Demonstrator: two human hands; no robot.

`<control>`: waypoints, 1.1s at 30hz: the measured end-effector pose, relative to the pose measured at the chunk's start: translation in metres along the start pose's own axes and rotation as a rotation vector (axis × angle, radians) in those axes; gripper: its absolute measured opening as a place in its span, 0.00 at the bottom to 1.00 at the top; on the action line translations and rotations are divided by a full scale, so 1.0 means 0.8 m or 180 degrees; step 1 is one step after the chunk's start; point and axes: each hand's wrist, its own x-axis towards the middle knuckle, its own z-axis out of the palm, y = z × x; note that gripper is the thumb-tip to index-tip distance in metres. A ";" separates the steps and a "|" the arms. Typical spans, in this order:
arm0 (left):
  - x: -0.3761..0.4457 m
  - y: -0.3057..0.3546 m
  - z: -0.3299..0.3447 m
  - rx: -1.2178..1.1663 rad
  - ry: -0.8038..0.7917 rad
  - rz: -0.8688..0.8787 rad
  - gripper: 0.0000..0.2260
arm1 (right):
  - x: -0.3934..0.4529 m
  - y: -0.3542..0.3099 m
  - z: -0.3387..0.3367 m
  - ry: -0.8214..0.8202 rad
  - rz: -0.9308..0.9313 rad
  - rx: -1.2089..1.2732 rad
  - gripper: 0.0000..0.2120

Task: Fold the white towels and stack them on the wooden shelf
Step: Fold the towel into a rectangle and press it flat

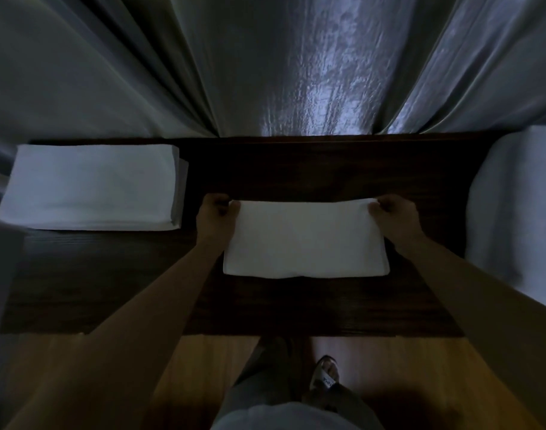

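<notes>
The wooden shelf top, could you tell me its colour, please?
Dark brown wooden shelf with fine grain, shown in the head view.

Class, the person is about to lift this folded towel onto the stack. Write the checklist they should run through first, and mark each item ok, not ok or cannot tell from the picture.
1. Left hand has a grip on the far left corner of the folded towel: ok.
2. Right hand has a grip on the far right corner: ok.
3. Towel lies flat on the wooden shelf, edges roughly square: ok.
4. Stack of folded towels at the left is level enough to take another: ok.
5. Shelf between towel and stack is free of obstacles: ok.
6. All layers are caught in both grips: cannot tell.
</notes>
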 end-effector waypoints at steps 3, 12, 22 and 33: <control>-0.007 0.009 -0.002 0.0178 0.0073 0.0059 0.18 | -0.003 -0.002 0.003 0.0138 -0.0071 -0.0138 0.15; -0.108 0.003 0.004 0.1280 0.0400 0.1373 0.19 | -0.101 0.004 0.050 0.0535 -0.2000 -0.1165 0.14; -0.135 -0.055 -0.052 0.0282 -0.0641 -0.0446 0.19 | -0.136 0.096 -0.008 -0.0148 0.0235 -0.0171 0.14; -0.124 -0.046 -0.059 0.1179 -0.0933 -0.0451 0.10 | -0.107 0.092 -0.018 -0.0571 0.0260 -0.0019 0.11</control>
